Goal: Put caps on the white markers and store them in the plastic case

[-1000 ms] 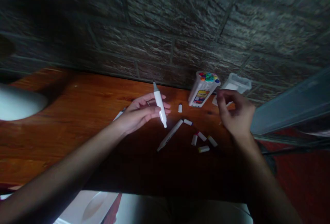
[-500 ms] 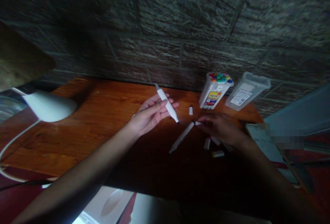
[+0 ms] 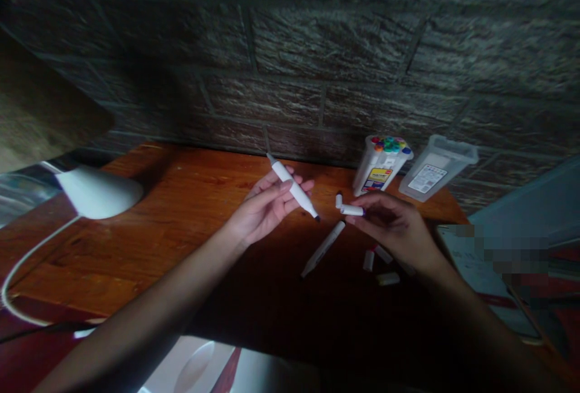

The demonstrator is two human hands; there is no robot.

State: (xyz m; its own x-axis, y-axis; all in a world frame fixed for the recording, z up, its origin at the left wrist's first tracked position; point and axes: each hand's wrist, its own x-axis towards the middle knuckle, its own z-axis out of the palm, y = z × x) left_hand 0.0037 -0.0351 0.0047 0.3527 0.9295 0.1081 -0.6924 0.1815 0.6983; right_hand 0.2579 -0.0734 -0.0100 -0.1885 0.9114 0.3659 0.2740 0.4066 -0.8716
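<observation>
My left hand (image 3: 267, 206) grips a white double-ended marker (image 3: 292, 185) between thumb and fingers, both tips uncapped, the dark lower tip pointing right and down. Across from it, my right hand (image 3: 389, 218) pinches a white marker cap (image 3: 352, 210) with a purple end, a short way from that tip. Another white cap (image 3: 339, 200) stands on the table just behind the held one. Below my hands lies a second white marker (image 3: 322, 250). Several loose caps, among them one with a yellowish end (image 3: 388, 279) and a pink-ended one (image 3: 383, 253), lie under my right wrist.
A clear case packed with coloured markers (image 3: 380, 166) stands by the stone wall, beside a clear plastic container (image 3: 439, 169). At the left are a white lamp base (image 3: 102, 191) and its cable (image 3: 18, 272). A pale booklet-like item (image 3: 475, 272) lies right of my wrist.
My right hand came down from near the containers, picked the purple-ended cap off the table and raised it toward the marker. My left hand keeps its marker, now tilted more. The view shifted left.
</observation>
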